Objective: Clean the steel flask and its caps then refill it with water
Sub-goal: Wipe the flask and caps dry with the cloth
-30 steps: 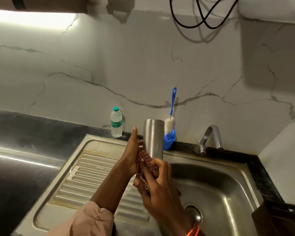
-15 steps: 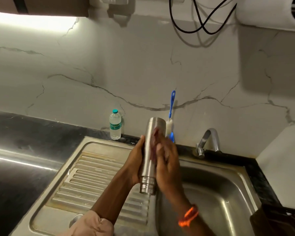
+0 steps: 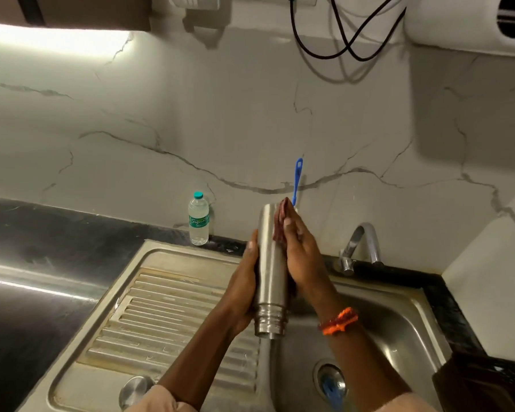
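The steel flask (image 3: 270,263) is held upside down over the sink's edge, its threaded mouth pointing down. My left hand (image 3: 244,289) grips its lower half from the left, thumb lying up along the side. My right hand (image 3: 299,251) presses a reddish cloth (image 3: 280,221) against the flask's right side near its upturned base, fingers stretched along the steel. A round steel cap (image 3: 136,388) lies on the draining board at the bottom edge.
The steel sink basin (image 3: 399,331) has a drain (image 3: 329,379) with something blue in it. A tap (image 3: 361,245) stands at the back right. Against the marble wall are a small plastic water bottle (image 3: 198,218) and a blue-handled brush (image 3: 297,179). A dark crate (image 3: 488,382) sits at the right.
My right hand with the cloth has slid from the flask's mouth end up to its base. The flask has tilted slightly and my left hand now grips lower on it.
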